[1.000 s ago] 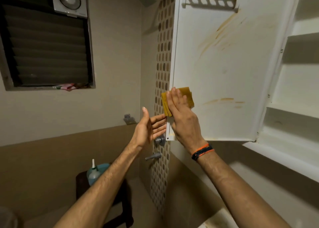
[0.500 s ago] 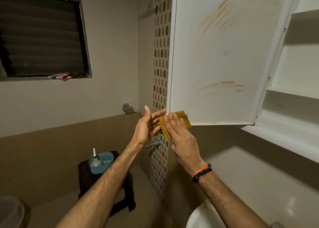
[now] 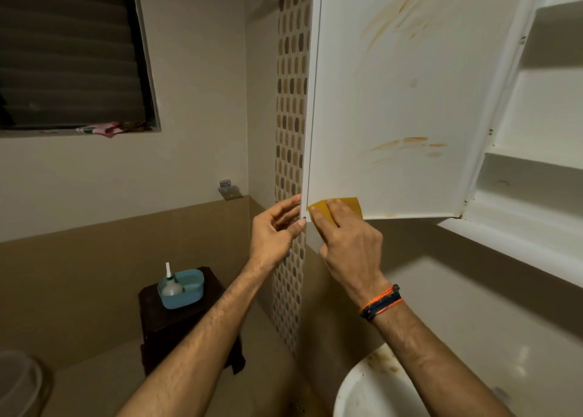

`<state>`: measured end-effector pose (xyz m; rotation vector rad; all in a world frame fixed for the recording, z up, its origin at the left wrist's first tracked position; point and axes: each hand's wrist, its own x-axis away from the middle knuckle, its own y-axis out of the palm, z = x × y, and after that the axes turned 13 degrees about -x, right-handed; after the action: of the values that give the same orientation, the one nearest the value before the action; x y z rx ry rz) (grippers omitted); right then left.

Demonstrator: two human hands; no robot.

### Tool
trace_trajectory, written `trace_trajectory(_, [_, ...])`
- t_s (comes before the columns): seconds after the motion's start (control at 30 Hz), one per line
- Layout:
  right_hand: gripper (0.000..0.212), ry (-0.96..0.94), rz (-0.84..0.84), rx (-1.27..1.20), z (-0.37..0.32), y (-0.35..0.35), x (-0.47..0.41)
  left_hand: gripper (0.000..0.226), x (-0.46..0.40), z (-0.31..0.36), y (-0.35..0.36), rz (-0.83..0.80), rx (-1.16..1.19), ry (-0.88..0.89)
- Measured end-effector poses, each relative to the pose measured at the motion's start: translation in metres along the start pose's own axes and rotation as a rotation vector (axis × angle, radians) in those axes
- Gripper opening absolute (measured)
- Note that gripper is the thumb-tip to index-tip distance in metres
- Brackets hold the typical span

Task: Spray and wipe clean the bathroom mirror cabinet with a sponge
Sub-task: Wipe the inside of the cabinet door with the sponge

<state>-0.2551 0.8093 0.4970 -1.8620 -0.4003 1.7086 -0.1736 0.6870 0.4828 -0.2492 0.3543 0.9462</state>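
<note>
The white cabinet door (image 3: 394,107) hangs open, its inner face streaked with brown stains. With straight fingers, my right hand (image 3: 347,243) presses a yellow sponge (image 3: 344,206) flat against the door's bottom left corner. My left hand (image 3: 277,227) holds the door's outer edge at the same corner, fingers behind it and thumb in front. White cabinet shelves (image 3: 542,164) stand open on the right.
A spray bottle (image 3: 170,284) stands in a blue tub (image 3: 186,290) on a dark stool (image 3: 183,322) at lower left. A white sink (image 3: 362,391) lies below my right arm. A louvred window (image 3: 69,53) is at upper left, a mosaic tile strip (image 3: 290,101) beside the door.
My right hand has slid the sponge down the door's left edge to its bottom corner. My left hand has followed down and closed on the edge. The view has tilted downward.
</note>
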Motion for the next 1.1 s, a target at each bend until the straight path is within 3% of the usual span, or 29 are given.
trace_trajectory(0.3, [0.036,0.043,-0.227,0.212,-0.006,-0.01,-0.014,0.049,-0.003,0.0,0.002,0.058,-0.037,-0.031])
trace_trajectory(0.57, [0.026,0.136,-0.245,0.163,-0.008,-0.017,-0.02,0.051,-0.005,0.0,0.004,0.061,-0.087,-0.013])
trace_trajectory(0.87, [0.038,0.208,-0.277,0.122,0.006,-0.024,-0.014,0.05,-0.004,0.0,0.002,0.056,-0.089,-0.01])
trace_trajectory(1.1, [0.033,0.102,-0.253,0.126,-0.017,-0.012,-0.016,0.05,-0.002,-0.001,0.003,0.051,-0.082,-0.013])
